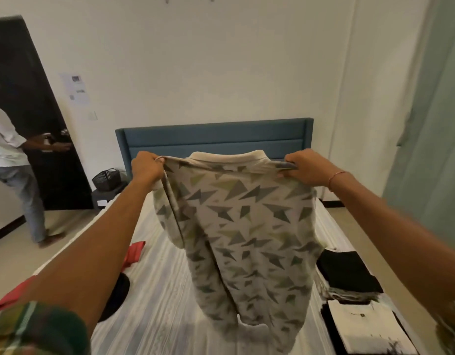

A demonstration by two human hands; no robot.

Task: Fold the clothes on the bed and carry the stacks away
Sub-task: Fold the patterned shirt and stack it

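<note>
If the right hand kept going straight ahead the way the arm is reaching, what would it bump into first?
Probably the blue headboard, which sits just behind the right hand holding up the patterned shirt. Nothing shows between them, though depth is hard to judge here; aimed higher, it would meet the white wall.

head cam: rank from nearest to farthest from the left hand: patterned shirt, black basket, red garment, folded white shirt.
1. patterned shirt: gripped at its shoulder by the left hand.
2. black basket: just left of the hand, beside the headboard.
3. red garment: on the bed, below the hand.
4. folded white shirt: bottom right, on the stack at the bed's right edge.
</note>
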